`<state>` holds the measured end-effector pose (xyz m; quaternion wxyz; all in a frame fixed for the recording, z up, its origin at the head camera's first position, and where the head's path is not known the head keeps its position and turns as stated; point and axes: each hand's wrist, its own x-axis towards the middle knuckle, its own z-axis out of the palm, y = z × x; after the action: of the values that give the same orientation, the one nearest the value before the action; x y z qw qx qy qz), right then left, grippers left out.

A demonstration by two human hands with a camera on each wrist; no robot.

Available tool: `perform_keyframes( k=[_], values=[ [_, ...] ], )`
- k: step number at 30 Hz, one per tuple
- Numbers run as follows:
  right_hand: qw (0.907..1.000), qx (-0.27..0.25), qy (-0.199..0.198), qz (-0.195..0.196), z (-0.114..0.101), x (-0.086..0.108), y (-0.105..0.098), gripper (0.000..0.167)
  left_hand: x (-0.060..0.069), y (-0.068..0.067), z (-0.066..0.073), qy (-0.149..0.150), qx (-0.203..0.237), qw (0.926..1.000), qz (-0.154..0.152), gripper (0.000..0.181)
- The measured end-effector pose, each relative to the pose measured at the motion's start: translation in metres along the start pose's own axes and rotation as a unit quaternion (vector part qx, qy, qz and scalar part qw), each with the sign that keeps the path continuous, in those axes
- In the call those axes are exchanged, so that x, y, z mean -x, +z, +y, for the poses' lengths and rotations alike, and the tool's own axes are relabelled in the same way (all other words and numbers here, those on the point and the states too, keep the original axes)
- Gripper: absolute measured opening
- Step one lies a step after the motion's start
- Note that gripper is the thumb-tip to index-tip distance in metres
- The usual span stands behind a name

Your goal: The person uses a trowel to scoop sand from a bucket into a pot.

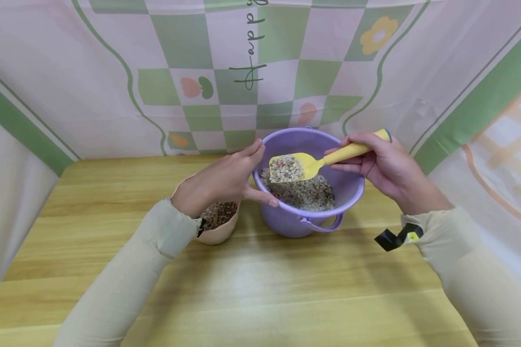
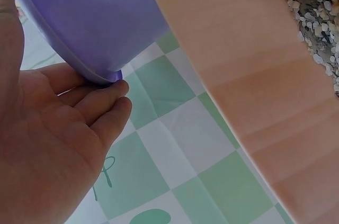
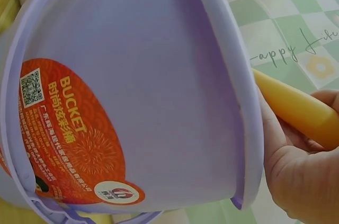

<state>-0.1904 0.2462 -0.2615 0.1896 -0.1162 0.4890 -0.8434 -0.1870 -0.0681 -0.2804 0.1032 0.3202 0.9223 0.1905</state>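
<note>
A purple bucket (image 1: pixel 284 222) stands on the table, holding a bed of pale, speckled gravel (image 1: pixel 314 196). My left hand (image 1: pixel 226 179) grips its rim on the left side, thumb near the front. In my right hand (image 1: pixel 392 168) I hold a yellow trowel (image 1: pixel 345 153) by its handle, above the bucket's opening. A heap of gravel (image 1: pixel 286 167) lies on the trowel's blade, which is roughly level. Beneath my left forearm is a pinkish pot (image 1: pixel 222 235) with brownish grains inside, partly hidden by the arm. The left wrist view shows its ribbed wall (image 2: pixel 228 75) close up.
The wooden table (image 1: pixel 252 294) extends in front of the bucket and pot. A checked cloth (image 1: pixel 191 41) hangs behind them. The bucket's handle (image 1: pixel 327 225) hangs down at the front, and a red label (image 3: pixel 74 134) is on its side. A black strap (image 1: pixel 395 238) dangles from my right cuff.
</note>
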Motion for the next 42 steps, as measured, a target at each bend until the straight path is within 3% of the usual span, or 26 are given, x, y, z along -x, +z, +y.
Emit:
perform_keyframes(
  k=[25,36,42],
  values=[
    [0.9986,-0.04,-0.033,0.0,-0.01,0.008,-0.001,0.03,0.0,-0.003,0.0,-0.005,0.015,0.9999,-0.005,0.133],
    [0.9979,-0.046,-0.042,-0.019,-0.011,0.006,0.004,0.031,0.009,-0.004,-0.008,0.007,0.035,0.9991,0.023,0.125],
    [0.9978,-0.043,-0.043,-0.027,-0.011,0.005,0.012,0.03,0.019,-0.008,-0.014,-0.004,0.036,0.999,0.027,0.116]
  ],
)
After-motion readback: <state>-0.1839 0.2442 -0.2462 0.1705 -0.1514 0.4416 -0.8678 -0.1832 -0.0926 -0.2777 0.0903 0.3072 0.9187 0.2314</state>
